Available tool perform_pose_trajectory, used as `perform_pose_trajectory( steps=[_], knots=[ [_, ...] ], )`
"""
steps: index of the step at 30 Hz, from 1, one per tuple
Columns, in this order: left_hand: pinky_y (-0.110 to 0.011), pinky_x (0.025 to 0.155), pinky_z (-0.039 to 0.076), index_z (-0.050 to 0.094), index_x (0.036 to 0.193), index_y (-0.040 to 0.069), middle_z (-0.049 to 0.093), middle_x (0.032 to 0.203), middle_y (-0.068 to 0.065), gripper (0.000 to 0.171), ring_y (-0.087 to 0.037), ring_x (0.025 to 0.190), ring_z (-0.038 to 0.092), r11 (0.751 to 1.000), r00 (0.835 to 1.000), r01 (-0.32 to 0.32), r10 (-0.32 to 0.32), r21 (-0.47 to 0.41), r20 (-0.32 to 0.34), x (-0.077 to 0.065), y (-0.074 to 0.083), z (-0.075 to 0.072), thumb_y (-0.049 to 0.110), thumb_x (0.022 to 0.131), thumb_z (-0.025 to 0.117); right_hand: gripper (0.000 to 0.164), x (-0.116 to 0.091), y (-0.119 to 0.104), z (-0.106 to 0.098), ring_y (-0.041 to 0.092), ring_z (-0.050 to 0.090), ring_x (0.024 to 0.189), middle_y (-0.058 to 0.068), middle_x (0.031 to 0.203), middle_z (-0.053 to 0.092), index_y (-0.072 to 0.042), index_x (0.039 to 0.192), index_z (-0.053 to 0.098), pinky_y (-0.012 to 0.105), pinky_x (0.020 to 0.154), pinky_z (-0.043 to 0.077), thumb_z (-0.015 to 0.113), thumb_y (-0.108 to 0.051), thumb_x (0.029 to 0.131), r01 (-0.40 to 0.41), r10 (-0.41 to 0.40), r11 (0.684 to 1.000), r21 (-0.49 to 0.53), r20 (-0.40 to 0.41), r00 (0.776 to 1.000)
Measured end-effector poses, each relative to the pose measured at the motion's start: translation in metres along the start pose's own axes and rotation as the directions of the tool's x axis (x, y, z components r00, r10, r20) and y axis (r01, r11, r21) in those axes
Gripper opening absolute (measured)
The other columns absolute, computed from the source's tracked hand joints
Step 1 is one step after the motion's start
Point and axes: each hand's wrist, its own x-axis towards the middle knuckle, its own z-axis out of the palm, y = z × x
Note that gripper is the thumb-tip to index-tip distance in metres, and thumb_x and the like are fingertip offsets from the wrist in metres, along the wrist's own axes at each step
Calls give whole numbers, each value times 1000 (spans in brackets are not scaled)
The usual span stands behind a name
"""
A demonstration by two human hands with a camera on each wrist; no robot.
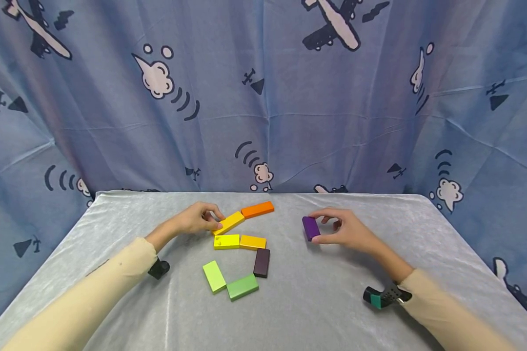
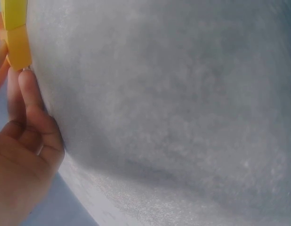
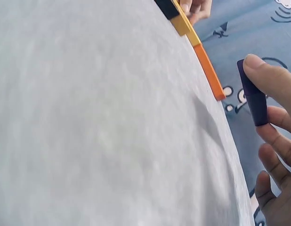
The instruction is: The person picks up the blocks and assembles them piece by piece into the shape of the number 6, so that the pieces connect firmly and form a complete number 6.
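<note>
My left hand [image 1: 196, 217] pinches the left end of an amber-yellow block [image 1: 232, 222], its thumb and fingertips at that end. The block's other end meets an orange block [image 1: 257, 209]. To the right, my right hand [image 1: 346, 230] holds a dark purple block [image 1: 310, 228] between thumb and fingertips at its two ends. In the right wrist view the purple block [image 3: 254, 96] is raised off the cloth, with the remaining fingers loosely bent beside it. Just below the left hand's block lie a bright yellow block [image 1: 229, 242] and a golden block [image 1: 253, 242], end to end.
A dark brown block [image 1: 261, 263], a green block [image 1: 242, 286] and a lime block [image 1: 213, 277] continue the curved line toward the front. All lie on a table under a pale grey cloth [image 1: 307, 302]. A blue patterned curtain [image 1: 219, 141] hangs behind it.
</note>
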Motion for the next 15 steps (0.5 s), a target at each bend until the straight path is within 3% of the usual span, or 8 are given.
perform_pose_trajectory(
  steps=[8, 15],
  knots=[
    [-31, 63, 45, 72, 111, -1, 71, 87, -6, 17, -19, 74, 62, 1000, 1000, 0, 0, -6, 1, 0, 1, 0, 5, 95, 72, 57, 9, -11, 10, 25, 58, 102, -2, 121, 68, -15, 129, 71, 42, 82, 51, 93, -25, 77, -46, 46, 999, -6, 36, 998],
    [-32, 65, 46, 73, 110, -1, 71, 87, -6, 17, -18, 75, 62, 1000, 1000, 7, -7, -4, 1, -1, 1, 0, 5, 94, 73, 56, 17, -22, 21, 26, 58, 103, -1, 122, 67, -15, 128, 71, 43, 84, 52, 91, -27, 78, -29, 27, 999, 21, 75, 997]
  ],
)
